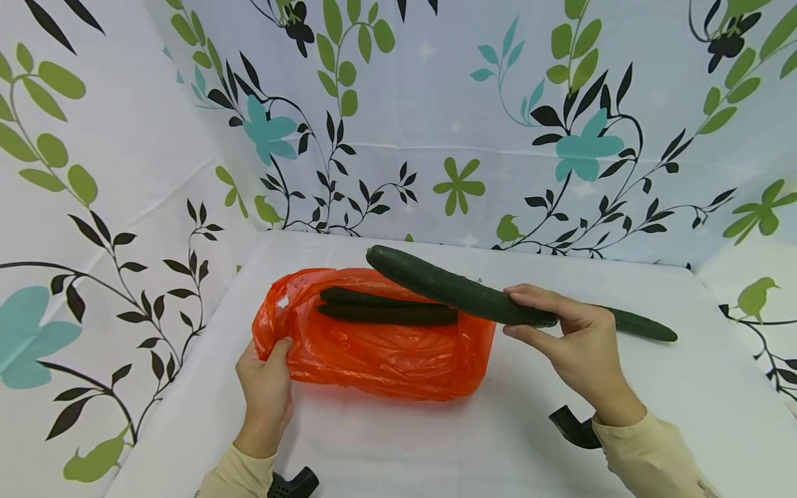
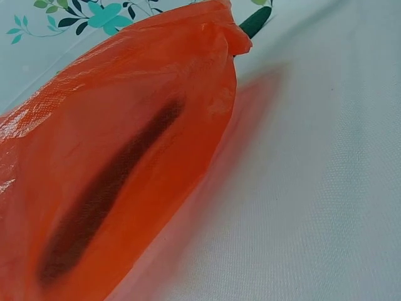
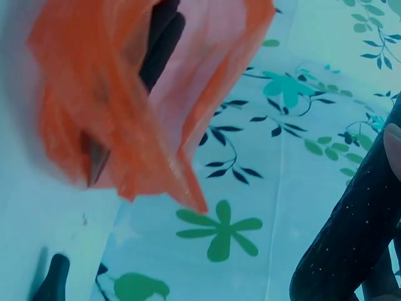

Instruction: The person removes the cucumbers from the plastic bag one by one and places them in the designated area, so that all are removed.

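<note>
My left hand (image 1: pixel 266 391) grips the left edge of a red-orange plastic bag (image 1: pixel 386 360), thumb over the film. Inside the bag's opening lie two dark green cucumbers (image 1: pixel 386 316), side by side. One cucumber shows dimly through the film of the bag (image 2: pixel 207 125) in the left wrist view. Above the bag's right part, my right hand (image 1: pixel 588 353) pinches another long cucumber (image 1: pixel 448 287) near one end, and its far end points up and left. In the right wrist view this held cucumber (image 3: pixel 348 238) fills the lower right.
Another cucumber (image 1: pixel 644 325) lies on the white tabletop (image 1: pixel 498 443) right of the bag, partly hidden behind my right hand. A leaf-patterned cloth (image 1: pixel 398 138) hangs behind and left of the table. Black wrist devices (image 1: pixel 573 429) sit at both sleeves.
</note>
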The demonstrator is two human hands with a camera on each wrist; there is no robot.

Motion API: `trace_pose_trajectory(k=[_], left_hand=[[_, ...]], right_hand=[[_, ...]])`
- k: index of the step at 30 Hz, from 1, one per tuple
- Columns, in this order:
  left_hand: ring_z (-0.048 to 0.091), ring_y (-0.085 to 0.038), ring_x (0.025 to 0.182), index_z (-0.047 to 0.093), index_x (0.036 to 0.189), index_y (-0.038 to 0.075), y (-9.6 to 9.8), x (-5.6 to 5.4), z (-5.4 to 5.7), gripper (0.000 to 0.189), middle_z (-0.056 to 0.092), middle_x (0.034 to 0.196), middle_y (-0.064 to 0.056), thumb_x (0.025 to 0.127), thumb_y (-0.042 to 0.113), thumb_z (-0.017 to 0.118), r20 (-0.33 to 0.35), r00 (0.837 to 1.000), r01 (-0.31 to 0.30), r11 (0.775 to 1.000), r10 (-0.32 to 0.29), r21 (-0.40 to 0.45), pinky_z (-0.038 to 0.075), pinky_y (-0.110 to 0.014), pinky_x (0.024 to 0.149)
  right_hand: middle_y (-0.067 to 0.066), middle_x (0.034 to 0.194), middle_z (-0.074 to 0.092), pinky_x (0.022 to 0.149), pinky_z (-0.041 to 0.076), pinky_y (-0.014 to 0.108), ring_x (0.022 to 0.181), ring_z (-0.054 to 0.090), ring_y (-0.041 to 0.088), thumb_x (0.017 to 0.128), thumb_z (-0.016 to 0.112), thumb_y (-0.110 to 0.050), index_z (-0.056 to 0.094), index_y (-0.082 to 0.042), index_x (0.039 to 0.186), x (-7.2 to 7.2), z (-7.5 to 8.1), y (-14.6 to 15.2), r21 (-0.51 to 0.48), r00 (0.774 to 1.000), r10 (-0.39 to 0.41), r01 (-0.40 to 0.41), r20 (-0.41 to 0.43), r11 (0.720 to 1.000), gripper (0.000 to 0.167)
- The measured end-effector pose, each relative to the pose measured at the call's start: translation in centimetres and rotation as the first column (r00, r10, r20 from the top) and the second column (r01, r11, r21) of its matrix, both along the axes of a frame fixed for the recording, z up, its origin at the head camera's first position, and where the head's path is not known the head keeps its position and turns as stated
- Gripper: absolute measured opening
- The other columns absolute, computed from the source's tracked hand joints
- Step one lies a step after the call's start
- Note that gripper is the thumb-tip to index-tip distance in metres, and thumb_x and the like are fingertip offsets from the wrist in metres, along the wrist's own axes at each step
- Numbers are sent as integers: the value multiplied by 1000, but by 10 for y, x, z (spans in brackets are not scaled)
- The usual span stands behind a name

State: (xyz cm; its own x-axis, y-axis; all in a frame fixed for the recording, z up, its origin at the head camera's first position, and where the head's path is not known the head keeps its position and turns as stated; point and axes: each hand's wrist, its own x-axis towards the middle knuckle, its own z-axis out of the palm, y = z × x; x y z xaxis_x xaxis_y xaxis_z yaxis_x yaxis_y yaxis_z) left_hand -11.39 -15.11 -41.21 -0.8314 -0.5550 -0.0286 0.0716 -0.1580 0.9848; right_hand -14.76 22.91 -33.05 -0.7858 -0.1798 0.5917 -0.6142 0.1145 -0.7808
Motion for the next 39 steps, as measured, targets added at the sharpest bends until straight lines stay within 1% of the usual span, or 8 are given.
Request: trace_pose_trajectory(k=[4,7,12,19,23,26,32,39], left_hand=[[56,-25,116,49,146,-1,0,0,1,45,55,136,-10,102,6,52,12,1000,3,1000,-3,3,53,-23,91],[56,-25,116,48,147,-1,0,1,1,45,55,136,-9,102,6,52,14,1000,7,1000,-7,4,53,-24,92],[56,-26,117,48,147,-2,1,1,2,45,54,137,-10,102,6,52,9,1000,13,1000,-13,-2,53,-24,92],[56,-26,113,51,143,-3,2,0,3,41,56,132,-10,102,4,51,-3,1000,12,1000,-12,-3,53,-25,92],[56,-28,113,52,142,-3,2,1,3,41,56,131,-10,102,5,52,-7,1000,23,1000,-23,0,53,-28,93],[56,-30,113,52,142,-2,3,1,4,41,57,131,-10,102,5,53,0,1000,30,1000,-30,6,53,-29,94],[57,-31,114,52,142,0,4,1,6,41,57,130,-10,102,9,55,11,999,49,999,-49,15,53,-32,95],[60,-30,113,53,141,-1,6,-2,7,41,58,130,-11,102,11,58,-18,999,49,998,-48,29,52,-34,96]], right_hand=[[20,113,71,98,50,25,114,65,22,64,80,27,74,8,112,0,-2,10,61,998,-39,41,-43,997,52],[19,113,72,98,50,24,114,65,21,62,82,26,75,6,111,0,-2,21,132,994,-85,94,-75,987,54],[15,114,72,96,50,20,114,65,15,62,84,23,76,1,111,0,-3,44,246,981,-175,190,-80,950,55],[13,115,73,93,48,13,113,64,5,59,85,24,77,0,110,-3,-14,75,289,955,-273,295,-116,911,57],[6,115,73,91,46,9,112,63,0,59,86,22,78,-4,110,-2,-19,95,333,938,-326,348,-122,877,57],[-2,116,73,90,44,7,112,61,-5,60,87,20,78,-7,112,-1,-25,112,381,924,-365,381,-119,842,58],[-19,117,68,87,40,1,110,55,-16,60,89,15,79,-13,113,0,-45,147,457,901,-413,424,-130,782,61],[-29,114,64,85,34,-3,108,48,-24,64,91,4,79,-17,112,-5,-63,175,536,902,-423,401,-90,743,54]])
